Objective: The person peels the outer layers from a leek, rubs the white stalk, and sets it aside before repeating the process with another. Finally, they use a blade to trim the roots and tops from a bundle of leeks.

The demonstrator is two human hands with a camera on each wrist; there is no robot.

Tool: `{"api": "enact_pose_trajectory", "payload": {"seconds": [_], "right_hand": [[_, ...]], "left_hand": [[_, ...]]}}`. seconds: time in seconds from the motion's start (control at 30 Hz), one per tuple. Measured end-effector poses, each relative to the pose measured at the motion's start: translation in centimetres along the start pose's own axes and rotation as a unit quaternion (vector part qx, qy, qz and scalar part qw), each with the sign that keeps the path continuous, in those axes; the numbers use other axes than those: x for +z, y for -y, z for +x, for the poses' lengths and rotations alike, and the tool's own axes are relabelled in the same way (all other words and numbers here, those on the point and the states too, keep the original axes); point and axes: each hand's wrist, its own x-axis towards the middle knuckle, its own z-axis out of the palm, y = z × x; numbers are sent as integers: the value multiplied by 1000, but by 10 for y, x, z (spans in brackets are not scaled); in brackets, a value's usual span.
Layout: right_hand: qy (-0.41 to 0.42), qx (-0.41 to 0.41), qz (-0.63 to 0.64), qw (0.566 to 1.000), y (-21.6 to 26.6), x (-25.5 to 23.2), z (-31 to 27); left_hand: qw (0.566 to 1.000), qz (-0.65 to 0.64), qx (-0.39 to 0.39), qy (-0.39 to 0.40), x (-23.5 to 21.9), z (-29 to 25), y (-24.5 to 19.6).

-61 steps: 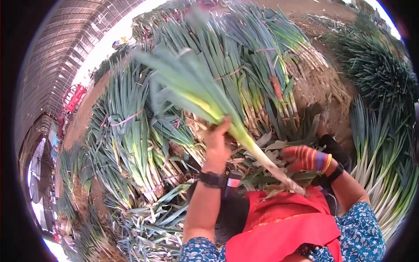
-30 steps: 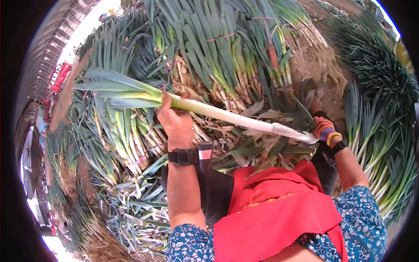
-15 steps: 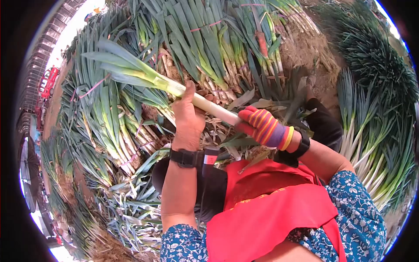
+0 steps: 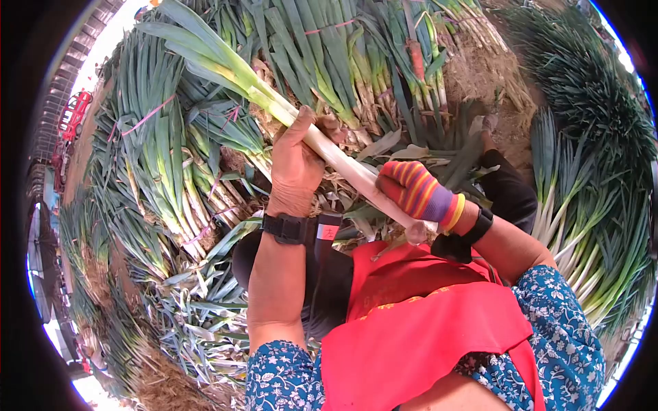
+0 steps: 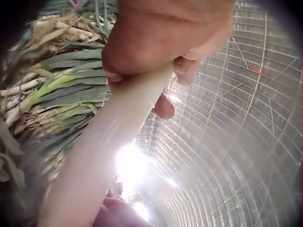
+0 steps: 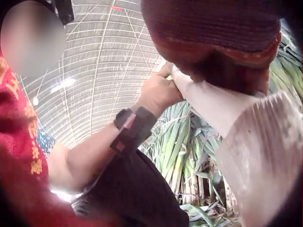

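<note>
A single leek [image 4: 343,161] slants across the head view, green leaves at upper left and white base at lower right. My bare left hand [image 4: 295,164] grips the stem around its middle, thumb on top. In the left wrist view, the white shaft [image 5: 94,156] runs down from that hand. My right hand [image 4: 417,195], in a striped glove, curls round the white lower stem close to the base. The right wrist view shows the gloved fingers [image 6: 222,42] over the shaft and a pale, streaked layer [image 6: 260,156] near the base.
Tied leek bundles [image 4: 329,61] lie in front and to the left. Loose leeks [image 4: 576,226] lie at the right, with leaf scraps [image 4: 384,144] below the held stem. A tool with an orange-red handle [image 4: 416,60] stands among the bundles. A red apron [image 4: 425,329] covers the lap.
The leek swung flatter, then tilted again with its leaves higher. My right hand went from beside the stem to its end, then up the shaft, and is now back near the base.
</note>
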Motion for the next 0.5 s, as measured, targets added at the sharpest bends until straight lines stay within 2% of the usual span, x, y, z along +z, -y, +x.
{"api": "enact_pose_trajectory", "payload": {"seconds": [0.03, 0.1, 0.13, 0.17, 0.2, 0.23, 0.27, 0.3, 0.33, 0.37, 0.4, 0.47, 0.5], "right_hand": [[-1, 2, -1, 1000, -8, -2, 3], [31, -193, -113, 974, -30, -3, 10], [76, -57, 26, 995, -33, -2, 8], [76, -56, 23, 995, -40, 1, 3], [148, 58, 44, 986, -53, 5, -6], [218, 172, 62, 959, -72, 10, -16], [229, 61, -66, 969, -104, 20, -28], [135, -55, -124, 981, -108, 13, -43], [208, 72, -187, 957, -102, 1, -49], [245, 71, -208, 944, -139, -5, -74], [288, 108, -265, 914, -155, -11, -97], [356, 169, -370, 841, -164, -26, -122], [382, 197, -416, 802, -155, -36, -124]], "left_hand": [[1000, 0, 8, 12, 1, -1, 1], [1000, 0, 13, 28, 8, -3, -2], [997, -23, 30, 60, 11, -6, -5], [994, -47, 48, 90, 15, -8, -10], [991, -61, 58, 104, 17, -10, -15], [991, -64, 59, 101, 11, -8, -17], [990, -79, 62, 104, 3, -5, -20], [988, -93, 64, 106, -2, -4, -21], [993, -47, 80, 74, 0, -7, -22], [993, -49, 78, 73, -2, -8, -24], [992, -46, 106, 57, -6, -9, -28], [988, -29, 151, 2, -13, -10, -40], [988, -50, 133, -60, -22, -7, -46]]}}
